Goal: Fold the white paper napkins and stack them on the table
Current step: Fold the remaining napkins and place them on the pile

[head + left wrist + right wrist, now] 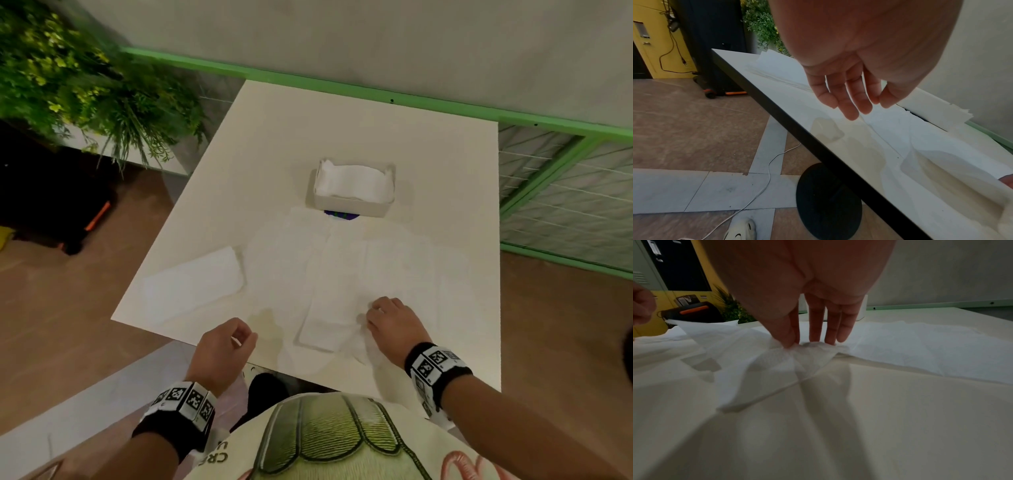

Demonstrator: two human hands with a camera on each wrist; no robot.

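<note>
White paper covered much of the head view: a napkin [329, 301] lay spread on the pale counter [394, 137] near the front edge, partly folded into a long strip. The right hand [390, 317] rested on its right side, fingers curled down onto the sheet. The left hand [224, 344] hovered at the counter's front edge, just left of the napkin, loosely curled and holding nothing. A folded stack [195, 284] lay at the counter's left, well apart from a box [354, 192] of napkins farther back at the middle. Foliage [78, 78] stood beyond the left corner.

From the left wrist, the left hand [849, 91] hung above the counter [777, 104] with fingers [849, 105] relaxed and slightly parted, touching nothing. The stack [777, 63] lay beyond them and the napkin [941, 146] stretched to the right. A dark round base [828, 201] stood on the floor below.

From the right wrist, the right hand [813, 321] pinched a bunched fold of the napkin [787, 360] between thumb and fingertips [830, 340], raising that part off the counter [900, 402] while the rest lay flat behind.
</note>
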